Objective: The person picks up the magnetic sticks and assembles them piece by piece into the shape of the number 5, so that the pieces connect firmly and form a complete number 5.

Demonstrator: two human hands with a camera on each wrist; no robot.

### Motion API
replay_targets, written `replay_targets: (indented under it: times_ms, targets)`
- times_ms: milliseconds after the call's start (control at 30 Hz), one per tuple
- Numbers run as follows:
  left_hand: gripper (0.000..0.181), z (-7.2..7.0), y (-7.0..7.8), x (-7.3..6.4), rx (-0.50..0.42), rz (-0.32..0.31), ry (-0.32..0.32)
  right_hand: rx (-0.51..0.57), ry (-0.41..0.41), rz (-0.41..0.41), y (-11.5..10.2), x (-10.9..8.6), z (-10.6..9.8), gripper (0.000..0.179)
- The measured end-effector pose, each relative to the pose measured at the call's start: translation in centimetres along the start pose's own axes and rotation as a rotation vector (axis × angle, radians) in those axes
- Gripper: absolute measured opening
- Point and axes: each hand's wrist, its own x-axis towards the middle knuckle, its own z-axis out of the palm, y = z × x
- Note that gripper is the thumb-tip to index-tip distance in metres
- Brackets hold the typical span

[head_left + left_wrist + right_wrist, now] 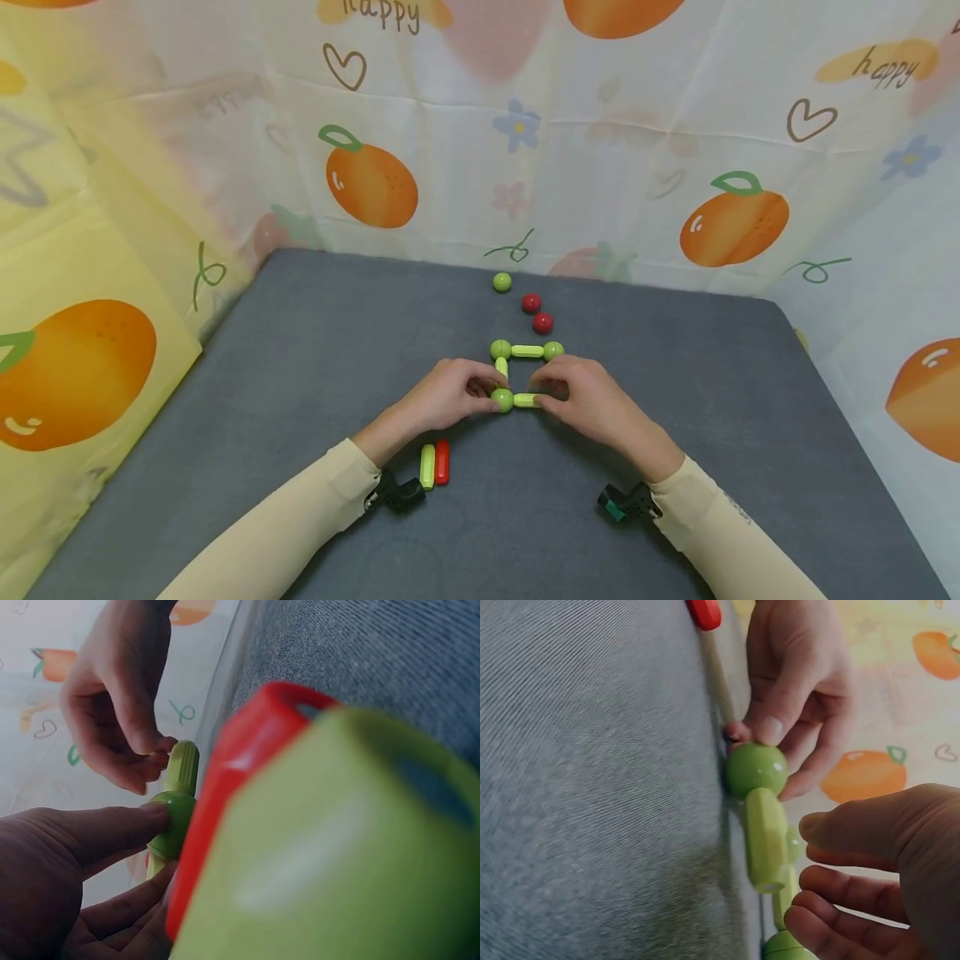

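Right wrist, unlike head, shows the rod end [769,884].

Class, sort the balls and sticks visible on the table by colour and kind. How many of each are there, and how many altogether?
Green balls: 4
Red balls: 2
Light green sticks: 4
Red stick: 1
Total: 11
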Motion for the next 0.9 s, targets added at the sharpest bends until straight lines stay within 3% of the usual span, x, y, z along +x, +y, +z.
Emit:
replay_targets:
  times_ms: [500,667,900]
  targets:
    - [0.023,0.1,0.0,0.0,-0.012,-0.025,-0.016,0.103,0.115,0.105,2.2,0.8,-3.7,0.023]
    - [0.024,-0.1,0.0,0.0,-0.014,-0.025,-0.016,0.124,0.139,0.108,3.2,3.0,-4.8,0.022]
    - [0.023,0.0,0.1,0.0,-0.023,-0.021,-0.021,0.130,0.090,0.131,5.0,7.7,-5.6,0.023]
